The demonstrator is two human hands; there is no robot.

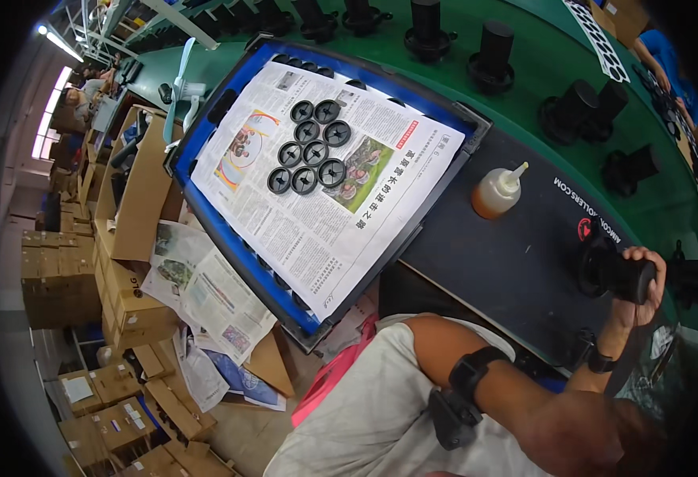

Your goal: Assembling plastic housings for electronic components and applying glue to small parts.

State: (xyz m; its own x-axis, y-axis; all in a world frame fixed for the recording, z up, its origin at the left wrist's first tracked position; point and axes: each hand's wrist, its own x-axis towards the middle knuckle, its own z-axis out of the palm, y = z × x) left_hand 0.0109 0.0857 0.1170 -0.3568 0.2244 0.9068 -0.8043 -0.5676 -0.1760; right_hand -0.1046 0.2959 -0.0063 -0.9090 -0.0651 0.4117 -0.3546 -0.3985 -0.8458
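At the right, my right hand [643,278] is closed round the cylindrical end of a black flanged part [618,277]. Its wide flange points left, over the black mat [476,246]. My left forearm crosses my body with a black strap and a small device on it. The left hand [559,429] is close to my right arm, low in the picture; blur hides its fingers. Left of the mat, several black spoked round caps [314,151] lie grouped on a newspaper [285,222]. The sheet covers a blue tray [198,187] with a dark rim.
A squeeze bottle [497,193] of amber liquid stands on the mat. More black flanged parts [492,60] stand along the green bench [540,48]. A small fan [180,87], open cartons [138,191] and loose newspapers [221,294] are at the left. Another person's arm [653,63] shows far right.
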